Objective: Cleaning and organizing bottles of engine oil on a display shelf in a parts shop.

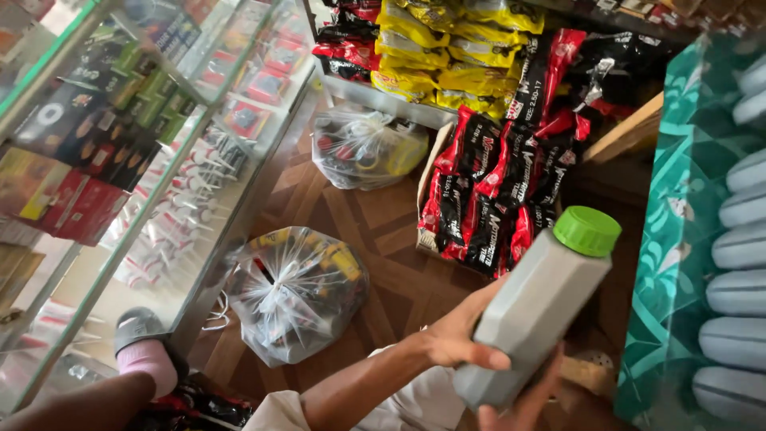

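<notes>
Here: grey faceted bottle (536, 307) with green cap (587, 231) | rigid, likely slippery, moderately heavy | left hand (456, 334) fingers clamped mid-body | right hand (523, 407) fingers under base, grip unclear | hold around midsection.

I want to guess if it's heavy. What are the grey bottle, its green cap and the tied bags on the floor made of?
Grey bottle: probably plastic, matte, with moulded flat facets.
Green cap: likely plastic, ridged edge.
Tied bags: thin clear plastic film, crinkled and shiny.

Your left hand (455, 339) grips a grey bottle (531, 307) with green cap (587, 231), tilted; your right hand's fingers (523, 407) touch its base. Tied plastic bag (294, 291) on floor nearby.
</notes>
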